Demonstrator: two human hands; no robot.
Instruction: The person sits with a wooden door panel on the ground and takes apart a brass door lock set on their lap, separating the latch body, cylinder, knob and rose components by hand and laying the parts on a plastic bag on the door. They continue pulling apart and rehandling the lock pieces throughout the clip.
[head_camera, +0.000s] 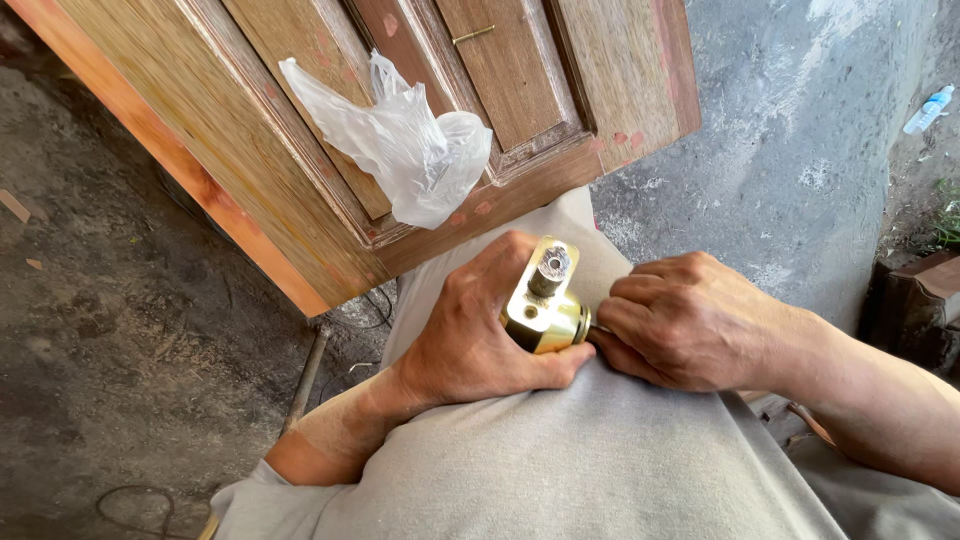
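Observation:
My left hand (475, 335) grips a shiny brass door-lock body (543, 300) with a grey spindle end sticking up, holding it against my grey-trousered thigh (600, 450). My right hand (690, 320) is closed right beside the lock's right side, fingers curled on a small dark tool or part that is mostly hidden; its tip touches the lock. A panelled wooden door (300, 130) lies just beyond my knee.
A crumpled clear plastic bag (410, 140) rests on the door's lower panel. A small brass hinge pin (473, 35) sits higher on the door. Grey concrete floor (780, 150) lies around; a plastic bottle (928, 108) lies far right, and a dark wooden block (915, 305) stands at the right edge.

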